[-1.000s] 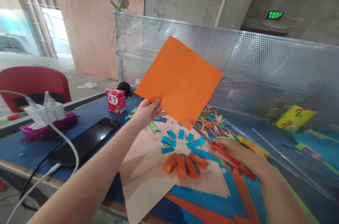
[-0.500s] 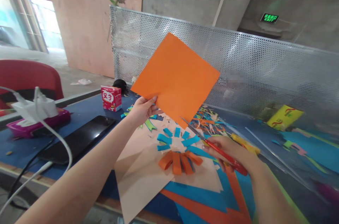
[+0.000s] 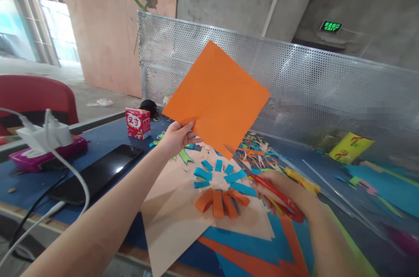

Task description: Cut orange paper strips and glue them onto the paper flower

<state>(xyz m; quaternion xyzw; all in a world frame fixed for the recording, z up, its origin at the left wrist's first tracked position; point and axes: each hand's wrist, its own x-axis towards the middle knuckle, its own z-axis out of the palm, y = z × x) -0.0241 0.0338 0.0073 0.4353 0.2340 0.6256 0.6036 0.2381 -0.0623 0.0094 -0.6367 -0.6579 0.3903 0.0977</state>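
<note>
My left hand (image 3: 176, 136) pinches the lower left edge of a square orange paper sheet (image 3: 218, 96), held up tilted above the table. My right hand (image 3: 281, 189) grips red-handled scissors (image 3: 262, 181); their blade tips reach the sheet's bottom corner. Under the sheet, on a beige paper (image 3: 173, 211), lies a flower shape of blue paper loops (image 3: 216, 172) and orange paper loops (image 3: 221, 200).
Blue table (image 3: 108, 137) with a black phone (image 3: 98, 172), white charger and cable (image 3: 46, 137), pink case (image 3: 42, 155), red carton (image 3: 138, 122). Paper scraps (image 3: 258, 150) and a yellow packet (image 3: 350, 147) lie to the right. A perforated metal screen (image 3: 310, 80) stands behind. A red chair (image 3: 32, 96) is at left.
The scissor blades have closed in on the sheet's bottom corner. The sheet and both hands shifted only slightly as my view moved.
</note>
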